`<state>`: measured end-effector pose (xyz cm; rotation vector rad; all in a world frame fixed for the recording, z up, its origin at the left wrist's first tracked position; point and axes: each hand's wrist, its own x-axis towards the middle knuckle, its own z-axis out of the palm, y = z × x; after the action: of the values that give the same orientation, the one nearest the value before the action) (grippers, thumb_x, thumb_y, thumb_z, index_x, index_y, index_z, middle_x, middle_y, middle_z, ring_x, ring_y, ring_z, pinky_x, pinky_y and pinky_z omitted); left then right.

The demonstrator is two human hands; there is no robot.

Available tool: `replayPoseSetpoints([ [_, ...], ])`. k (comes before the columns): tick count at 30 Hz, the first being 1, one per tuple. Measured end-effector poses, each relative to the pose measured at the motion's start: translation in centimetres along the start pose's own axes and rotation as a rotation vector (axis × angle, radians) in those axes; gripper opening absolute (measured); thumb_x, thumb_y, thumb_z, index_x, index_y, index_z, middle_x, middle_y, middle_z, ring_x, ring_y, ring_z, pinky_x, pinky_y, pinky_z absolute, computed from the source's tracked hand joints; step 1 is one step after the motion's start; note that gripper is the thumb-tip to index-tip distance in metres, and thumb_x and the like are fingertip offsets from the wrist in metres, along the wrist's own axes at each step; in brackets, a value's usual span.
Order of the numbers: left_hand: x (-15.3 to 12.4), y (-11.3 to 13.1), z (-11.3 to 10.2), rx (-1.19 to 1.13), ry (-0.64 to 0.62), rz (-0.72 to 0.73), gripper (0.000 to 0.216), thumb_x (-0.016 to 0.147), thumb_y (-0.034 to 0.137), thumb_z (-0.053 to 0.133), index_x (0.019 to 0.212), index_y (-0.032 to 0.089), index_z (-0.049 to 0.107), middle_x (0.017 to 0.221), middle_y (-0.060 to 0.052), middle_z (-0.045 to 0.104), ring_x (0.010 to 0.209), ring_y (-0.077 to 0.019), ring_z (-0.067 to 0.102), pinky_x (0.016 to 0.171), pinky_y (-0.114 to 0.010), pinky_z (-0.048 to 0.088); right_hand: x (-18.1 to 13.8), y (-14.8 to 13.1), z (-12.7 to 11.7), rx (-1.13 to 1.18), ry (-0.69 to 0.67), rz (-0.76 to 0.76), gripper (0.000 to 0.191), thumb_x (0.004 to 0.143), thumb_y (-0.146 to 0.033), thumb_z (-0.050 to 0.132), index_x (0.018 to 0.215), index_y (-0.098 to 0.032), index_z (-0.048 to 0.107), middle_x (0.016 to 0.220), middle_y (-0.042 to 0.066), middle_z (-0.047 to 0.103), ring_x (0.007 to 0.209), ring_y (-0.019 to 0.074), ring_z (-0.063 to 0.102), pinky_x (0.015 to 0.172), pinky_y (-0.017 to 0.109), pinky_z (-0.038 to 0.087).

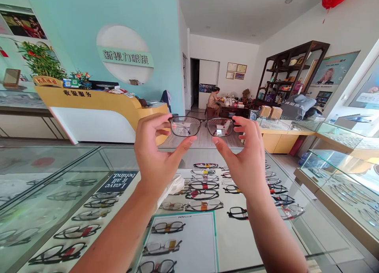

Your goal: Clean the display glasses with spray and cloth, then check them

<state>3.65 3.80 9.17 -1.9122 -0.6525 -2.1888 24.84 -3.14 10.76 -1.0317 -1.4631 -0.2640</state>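
Note:
A pair of eyeglasses with thin dark rims is held up in front of me, above the glass display case. My left hand grips its left side near the hinge, fingers curled behind the frame and thumb below the lens. On the other side, my right hand holds the right end the same way. The room shows through both lenses. Below my left wrist lies a crumpled whitish cloth, partly hidden by the forearm.
Several rows of spectacle frames lie in the case below. Beyond stands a yellow and white counter with a plant. A person sits at a far table. More glass cases line the right, near another bent-over person.

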Motion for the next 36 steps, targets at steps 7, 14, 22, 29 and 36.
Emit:
replayPoseSetpoints([
  [7,0.0,0.5,0.1,0.047,0.026,-0.009,0.071,0.078,0.038,0.101,0.143,0.032,0.071,0.129,-0.007,0.072,0.104,-0.0252,0.073,0.082,-0.042,0.057,-0.2,-0.3,-0.2,-0.002,-0.01,0.045,0.052,0.1,-0.045,0.079,0.146,-0.033,0.06,0.141,0.01,0.074,0.121,0.0311,0.074,0.096,0.052,0.062],
  [14,-0.2,0.9,0.3,0.056,0.059,-0.023,0.071,0.078,0.04,0.101,0.141,0.031,0.07,0.122,-0.007,0.075,0.104,-0.0267,0.076,0.082,-0.044,0.055,-0.4,-0.3,0.3,0.025,0.028,0.063,0.054,0.098,-0.045,0.081,0.145,-0.033,0.058,0.143,0.01,0.074,0.125,0.0319,0.073,0.103,0.057,0.061],
  [22,-0.4,1.2,0.6,0.02,0.101,-0.071,0.07,0.079,0.042,0.1,0.14,0.03,0.069,0.127,-0.007,0.078,0.109,-0.0274,0.077,0.086,-0.046,0.054,-0.4,-0.4,0.4,0.057,0.049,0.097,0.049,0.095,-0.044,0.084,0.134,-0.029,0.06,0.135,0.01,0.075,0.126,0.0317,0.072,0.104,0.057,0.059],
  [29,-0.3,1.4,0.7,0.021,0.126,-0.049,0.066,0.079,0.041,0.1,0.137,0.03,0.069,0.128,-0.007,0.078,0.113,-0.0293,0.078,0.085,-0.046,0.055,-0.5,-0.5,0.5,0.046,0.064,0.104,0.049,0.094,-0.047,0.085,0.132,-0.029,0.06,0.131,0.01,0.075,0.122,0.0312,0.072,0.099,0.054,0.06],
  [36,-0.4,1.5,0.7,0.019,0.12,-0.072,0.064,0.08,0.042,0.098,0.137,0.031,0.07,0.13,-0.007,0.077,0.109,-0.0277,0.078,0.084,-0.046,0.054,-0.4,-0.5,0.4,0.054,0.064,0.087,0.048,0.094,-0.046,0.086,0.131,-0.03,0.06,0.131,0.009,0.075,0.122,0.0306,0.072,0.1,0.054,0.06],
])
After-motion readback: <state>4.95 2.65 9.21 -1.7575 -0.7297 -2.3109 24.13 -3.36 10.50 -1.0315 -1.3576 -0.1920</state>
